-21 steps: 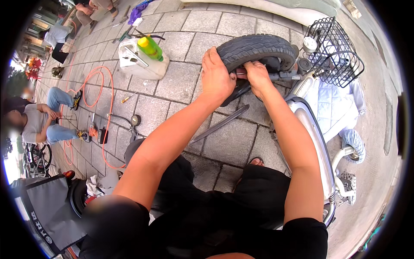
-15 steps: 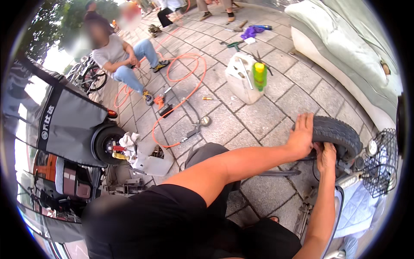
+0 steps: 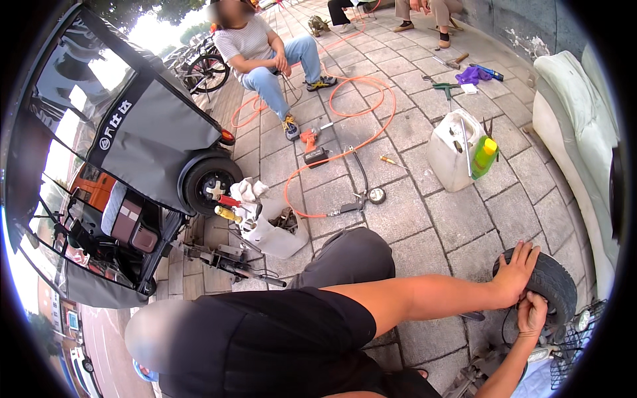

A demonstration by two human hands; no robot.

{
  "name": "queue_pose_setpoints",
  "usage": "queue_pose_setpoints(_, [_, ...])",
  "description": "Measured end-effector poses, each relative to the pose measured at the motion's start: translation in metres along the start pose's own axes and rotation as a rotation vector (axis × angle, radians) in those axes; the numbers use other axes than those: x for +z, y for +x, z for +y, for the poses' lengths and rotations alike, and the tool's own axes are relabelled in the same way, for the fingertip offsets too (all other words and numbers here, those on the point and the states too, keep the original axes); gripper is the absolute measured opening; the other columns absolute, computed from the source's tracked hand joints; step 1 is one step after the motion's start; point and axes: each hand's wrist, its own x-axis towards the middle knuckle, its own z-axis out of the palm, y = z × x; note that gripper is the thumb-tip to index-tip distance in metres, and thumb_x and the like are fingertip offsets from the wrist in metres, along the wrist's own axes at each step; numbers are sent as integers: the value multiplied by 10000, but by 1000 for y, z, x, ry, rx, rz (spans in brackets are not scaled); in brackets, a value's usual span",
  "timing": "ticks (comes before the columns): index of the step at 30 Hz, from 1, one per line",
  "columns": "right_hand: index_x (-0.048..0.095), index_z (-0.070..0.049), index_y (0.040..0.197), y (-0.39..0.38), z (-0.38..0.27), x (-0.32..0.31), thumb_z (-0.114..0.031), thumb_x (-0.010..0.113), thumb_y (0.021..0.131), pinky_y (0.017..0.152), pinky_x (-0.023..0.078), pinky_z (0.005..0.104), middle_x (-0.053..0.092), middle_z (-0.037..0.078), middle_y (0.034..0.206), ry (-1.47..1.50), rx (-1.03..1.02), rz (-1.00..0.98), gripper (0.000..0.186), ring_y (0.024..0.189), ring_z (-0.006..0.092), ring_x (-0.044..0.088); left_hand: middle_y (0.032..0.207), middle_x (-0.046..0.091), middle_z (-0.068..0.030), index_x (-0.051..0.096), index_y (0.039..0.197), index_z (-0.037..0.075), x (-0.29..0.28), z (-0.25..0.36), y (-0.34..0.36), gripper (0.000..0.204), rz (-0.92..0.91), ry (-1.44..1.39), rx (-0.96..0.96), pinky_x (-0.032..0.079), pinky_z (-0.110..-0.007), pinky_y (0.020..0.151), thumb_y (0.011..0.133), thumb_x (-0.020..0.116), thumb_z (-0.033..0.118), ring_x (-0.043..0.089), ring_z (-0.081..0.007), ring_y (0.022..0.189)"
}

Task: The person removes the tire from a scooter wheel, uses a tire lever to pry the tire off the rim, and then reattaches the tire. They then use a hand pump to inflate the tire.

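A black treaded wheel tyre [image 3: 561,278] stands at the right, on a vehicle with a black wire basket [image 3: 576,341] beside it. My left hand [image 3: 514,275] lies over the tread, its fingers stretched out and a little apart. Just below, my right hand [image 3: 533,312] is closed against the tyre's inner side with fingers pinched. What sits between those fingertips is hidden. A thin dark cord hangs next to that hand. The end of a dark strip [image 3: 472,316] shows on the paving under my left forearm.
A cut white jug [image 3: 272,235] holds tools, near a grey-covered three-wheeler [image 3: 156,146]. An orange air hose [image 3: 286,192] with a gauge [image 3: 377,195] and a cordless drill [image 3: 312,149] lie on the paving. Beyond stand a jerrycan [image 3: 444,156] and green bottle [image 3: 484,159]. A person [image 3: 255,56] sits opposite.
The whole view has swung left, so the tyre and both hands sit lower and further right. Both hands stay at the tyre; the left fingers are more spread over the tread.
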Motion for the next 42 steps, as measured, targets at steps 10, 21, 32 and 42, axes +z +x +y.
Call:
queue_pose_setpoints(10, [606, -48, 1398, -35, 15, 36, -167, 694, 1051, 877, 613, 337, 707, 67, 1282, -224, 74, 192, 377, 1082, 157, 695, 1723, 221, -293, 147, 1689, -31, 14, -16, 7, 1207, 37, 8, 69, 374, -798, 1118, 733, 867, 125, 194, -501, 1626])
queue_pose_setpoints(21, [628, -60, 1386, -36, 13, 34, -231, 675, 1078, 721, 603, 308, 734, 26, 945, -72, 291, 117, 355, 782, 155, 700, 1724, 195, -298, 120, 1687, -37, 16, -15, 17, 1323, -37, -30, 73, 356, -818, 1115, 639, 915, 107, 178, -516, 1623])
queue_pose_setpoints(32, [533, -30, 1474, -26, 62, 16, -69, 639, 1058, 1024, 590, 382, 660, 126, 1392, 40, 64, 392, 432, 1195, 246, 703, 1723, 200, -289, 121, 1689, -26, 21, -14, 16, 1320, -21, -30, 55, 357, -813, 1123, 634, 908, 66, 180, -505, 1626])
queue_pose_setpoints(42, [534, -28, 1410, -24, 83, 30, -100, 635, 1063, 1035, 557, 401, 640, 109, 1354, -124, -132, 371, 369, 1212, 252, 670, 1724, 220, -272, 152, 1687, -16, 34, -15, 12, 1197, 86, -12, 58, 336, -824, 1133, 707, 837, 28, 173, -491, 1634])
